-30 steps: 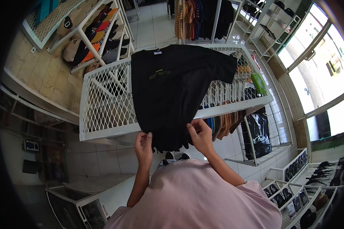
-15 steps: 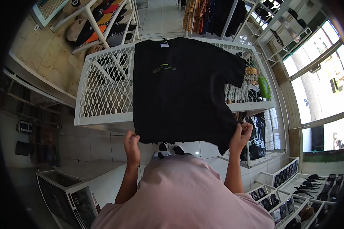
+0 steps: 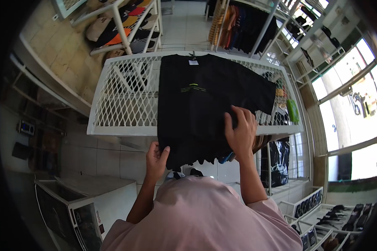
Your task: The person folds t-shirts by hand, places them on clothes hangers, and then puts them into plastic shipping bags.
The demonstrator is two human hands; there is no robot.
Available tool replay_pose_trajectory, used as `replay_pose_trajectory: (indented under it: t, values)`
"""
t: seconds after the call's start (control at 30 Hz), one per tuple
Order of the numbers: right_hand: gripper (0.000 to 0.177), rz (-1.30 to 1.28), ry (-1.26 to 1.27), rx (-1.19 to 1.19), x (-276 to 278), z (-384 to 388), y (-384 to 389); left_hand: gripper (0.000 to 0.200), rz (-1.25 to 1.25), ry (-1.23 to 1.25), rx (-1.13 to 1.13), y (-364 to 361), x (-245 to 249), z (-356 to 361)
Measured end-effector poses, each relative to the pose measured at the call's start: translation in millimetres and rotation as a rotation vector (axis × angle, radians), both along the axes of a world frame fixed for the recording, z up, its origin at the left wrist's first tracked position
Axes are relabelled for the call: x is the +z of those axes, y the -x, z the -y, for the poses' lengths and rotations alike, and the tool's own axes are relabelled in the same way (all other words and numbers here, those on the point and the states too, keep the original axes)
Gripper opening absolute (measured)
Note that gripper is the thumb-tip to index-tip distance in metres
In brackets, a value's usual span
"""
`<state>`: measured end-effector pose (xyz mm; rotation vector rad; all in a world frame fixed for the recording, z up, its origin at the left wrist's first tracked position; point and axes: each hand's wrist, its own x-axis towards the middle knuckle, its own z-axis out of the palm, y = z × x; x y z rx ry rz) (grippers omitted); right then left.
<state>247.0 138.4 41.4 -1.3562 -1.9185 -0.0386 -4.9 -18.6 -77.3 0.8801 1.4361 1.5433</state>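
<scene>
The left hand [image 3: 156, 161] has its thumb and fingers closed on the bottom corner of the black shirt [image 3: 192, 108]. The right hand [image 3: 241, 129] has its fingers a bit apart and lies over the shirt's other side. I can't tell how hard it presses, and I see no cloth pinched in it.

The shirt lies ahead of both hands on a white mesh table [image 3: 125, 130]. Its bottom hangs over the near edge, between the hands, and looks bunchy.

If the left hand tugs too hard, the shirt could slide off toward the person, because the loose part hangs down and pulls too. If the right hand pushes sideways, the cloth could get wrinkles, since that side looks loose. The sleeve, past the right hand, could catch on the mesh or bump the green thing [image 3: 293, 111] farther right.
</scene>
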Motion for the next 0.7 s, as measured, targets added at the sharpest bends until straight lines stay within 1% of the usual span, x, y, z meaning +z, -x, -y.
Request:
replay_pose_trajectory:
  t: [0.07,0.1,0.13,0.2,0.23,0.27,0.37,0.4,0.47,0.5,0.57,0.63,0.7]
  values:
    - [0.024,-0.112,0.070,0.195,12.8,-25.7,44.3,0.023,-0.016,-0.053,0.049,-6.9,3.6,-2.5]
    - [0.025,-0.128,0.072,0.263,16.2,-41.6,72.0,0.031,-0.009,-0.073,0.032,-5.1,-5.3,-1.4]
    - [0.025,-0.144,0.076,0.328,16.7,-58.8,101.2,0.032,-0.029,-0.066,0.034,-6.0,-1.6,-0.4]
    - [0.034,-0.083,0.129,0.374,3.7,-100.5,157.6,0.033,-0.068,-0.052,0.038,-10.0,7.8,-1.1]
    - [0.040,-0.023,0.156,0.351,-3.2,-120.8,184.4,0.035,-0.113,-0.073,0.047,-7.7,-2.4,-1.5]
    - [0.046,0.038,0.182,0.327,-10.1,-138.4,206.9,0.036,-0.155,-0.073,0.048,-6.9,-1.5,-0.9]
    - [0.053,0.229,0.245,0.214,-28.3,-165.5,249.2,0.038,-0.272,-0.035,0.068,-6.9,15.2,0.6]
    - [0.049,0.292,0.233,0.178,-29.8,-165.5,256.1,0.040,-0.335,-0.021,0.073,-6.1,16.4,1.1]
    - [0.042,0.276,0.120,0.133,-46.5,-165.6,264.3,0.040,-0.326,-0.075,0.076,-5.1,14.8,1.9]
    - [0.033,0.267,0.117,0.133,-42.2,-158.7,263.0,0.041,-0.338,-0.080,0.089,-7.1,11.2,5.3]
    - [0.029,0.286,0.101,0.151,-47.5,-159.4,266.4,0.042,-0.389,-0.110,0.087,-4.6,6.7,3.1]
    - [0.024,0.290,0.076,0.130,-52.7,-166.4,266.7,0.043,-0.442,-0.132,0.090,-5.6,12.7,2.7]
    - [0.023,0.231,0.100,0.144,-52.2,-168.7,267.6,0.044,-0.492,-0.143,0.066,-6.3,22.0,3.0]
